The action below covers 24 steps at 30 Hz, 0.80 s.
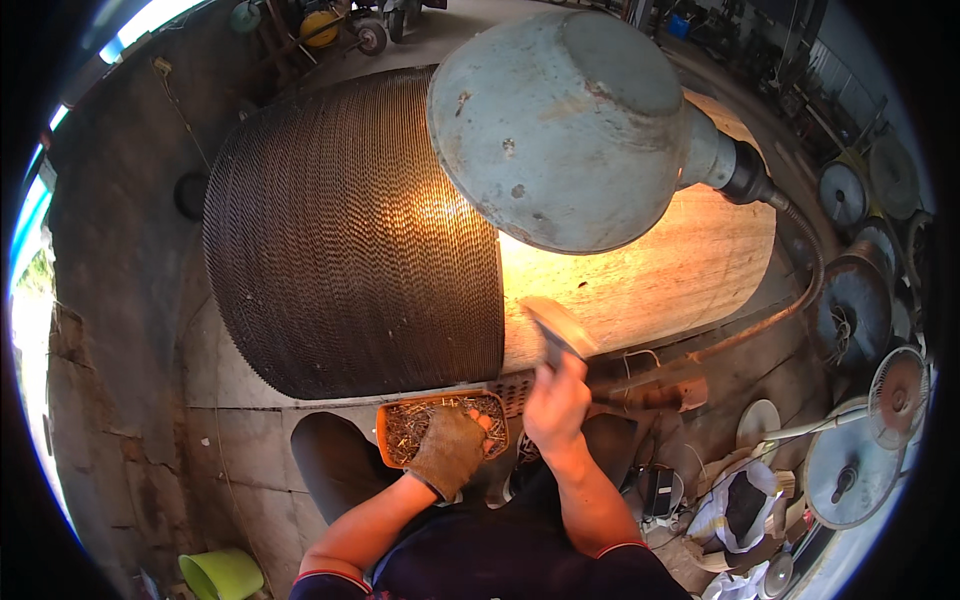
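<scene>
My right hand is closed round a hammer, which is smeared by motion just above the pale wooden face of a large drum. Over the drum's left part run dense rows of dark metal teeth, ending in a straight edge beside the hammer. My left hand wears a brown work glove with bare fingertips. It reaches into an orange tray full of thin metal pins; its fingers are bent, and what they pinch is hidden. The tray sits at my lap, against the drum's near side.
A big grey lamp shade on a bent metal arm hangs over the drum and lights the wood. Round metal discs and a white sack stand at the right. A lime-green bucket lies at the lower left.
</scene>
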### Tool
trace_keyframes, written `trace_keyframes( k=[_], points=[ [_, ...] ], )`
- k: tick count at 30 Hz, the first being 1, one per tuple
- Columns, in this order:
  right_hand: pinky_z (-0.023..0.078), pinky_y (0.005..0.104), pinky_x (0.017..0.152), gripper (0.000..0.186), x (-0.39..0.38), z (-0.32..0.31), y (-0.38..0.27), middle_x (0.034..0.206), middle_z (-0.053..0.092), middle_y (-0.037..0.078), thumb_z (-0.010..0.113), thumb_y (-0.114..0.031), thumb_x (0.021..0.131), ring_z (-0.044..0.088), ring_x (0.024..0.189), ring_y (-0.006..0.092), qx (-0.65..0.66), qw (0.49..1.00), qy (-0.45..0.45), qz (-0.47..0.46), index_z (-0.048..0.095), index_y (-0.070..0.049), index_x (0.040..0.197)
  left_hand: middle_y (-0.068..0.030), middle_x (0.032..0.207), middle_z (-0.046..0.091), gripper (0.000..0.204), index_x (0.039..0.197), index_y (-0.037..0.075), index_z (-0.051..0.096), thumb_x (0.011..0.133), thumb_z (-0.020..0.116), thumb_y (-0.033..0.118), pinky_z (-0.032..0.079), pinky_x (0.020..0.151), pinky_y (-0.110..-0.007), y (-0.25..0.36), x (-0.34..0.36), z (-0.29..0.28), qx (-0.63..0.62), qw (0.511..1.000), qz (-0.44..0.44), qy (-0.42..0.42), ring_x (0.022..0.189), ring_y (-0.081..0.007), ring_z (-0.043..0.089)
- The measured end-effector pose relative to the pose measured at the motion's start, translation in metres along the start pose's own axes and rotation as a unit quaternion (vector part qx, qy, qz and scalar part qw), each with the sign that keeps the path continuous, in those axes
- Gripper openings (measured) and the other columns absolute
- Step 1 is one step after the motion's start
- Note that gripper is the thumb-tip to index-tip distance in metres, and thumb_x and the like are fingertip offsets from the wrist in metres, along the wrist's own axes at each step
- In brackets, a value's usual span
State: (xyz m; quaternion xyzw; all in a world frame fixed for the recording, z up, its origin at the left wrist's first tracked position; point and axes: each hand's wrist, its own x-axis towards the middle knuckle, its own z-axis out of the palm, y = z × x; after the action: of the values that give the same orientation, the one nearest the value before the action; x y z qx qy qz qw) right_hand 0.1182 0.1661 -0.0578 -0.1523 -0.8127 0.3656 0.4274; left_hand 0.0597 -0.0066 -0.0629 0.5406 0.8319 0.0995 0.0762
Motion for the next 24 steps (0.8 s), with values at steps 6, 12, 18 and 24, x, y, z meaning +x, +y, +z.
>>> trace_keyframes(
  k=[6,12,18,24],
  points=[
    [0.049,0.042,0.058,0.023,-0.012,-0.007,-0.013,0.081,0.063,0.024,0.053,-0.017,0.107,0.061,0.065,0.0404,0.054,0.998,0.026,0.014,0.053,0.005,0.116,-0.0058,0.084,0.07,0.013,0.091,0.011,0.072,0.092,0.064,0.021,0.049,0.076,-0.041,-0.001,0.006,0.011,0.151,0.987,0.02,-0.049,0.089,-0.0254,0.07],
    [0.046,0.0329,0.053,0.022,0.001,-0.002,-0.013,0.08,0.062,0.011,0.052,-0.016,0.107,0.059,0.065,0.0121,-0.011,0.998,-0.022,0.053,0.053,0.004,0.116,-0.0091,0.077,0.07,0.017,0.08,0.01,0.074,0.09,0.061,0.016,0.048,0.075,-0.042,-0.004,0.002,0.026,0.172,0.985,0.01,0.0,0.087,-0.0272,0.069],
    [0.049,0.0378,0.057,0.016,-0.004,0.004,0.002,0.081,0.064,0.011,0.054,-0.01,0.103,0.06,0.063,0.0231,-0.038,0.999,0.003,0.001,0.059,0.004,0.11,-0.0079,0.082,0.071,0.013,0.087,0.01,0.074,0.09,0.063,0.016,0.048,0.075,-0.041,-0.001,0.003,0.01,0.172,0.984,0.029,-0.031,0.087,-0.0256,0.069],
    [0.045,0.0231,0.059,0.025,-0.005,-0.01,-0.031,0.078,0.055,0.007,0.044,-0.02,0.111,0.052,0.063,0.0148,0.199,0.976,0.08,-0.024,0.053,0.003,0.111,-0.0065,0.09,0.071,0.015,0.098,0.009,0.074,0.089,0.064,0.016,0.048,0.078,-0.041,0.003,0.004,0.005,0.203,0.973,0.019,-0.106,0.091,-0.0245,0.069]
  ],
)
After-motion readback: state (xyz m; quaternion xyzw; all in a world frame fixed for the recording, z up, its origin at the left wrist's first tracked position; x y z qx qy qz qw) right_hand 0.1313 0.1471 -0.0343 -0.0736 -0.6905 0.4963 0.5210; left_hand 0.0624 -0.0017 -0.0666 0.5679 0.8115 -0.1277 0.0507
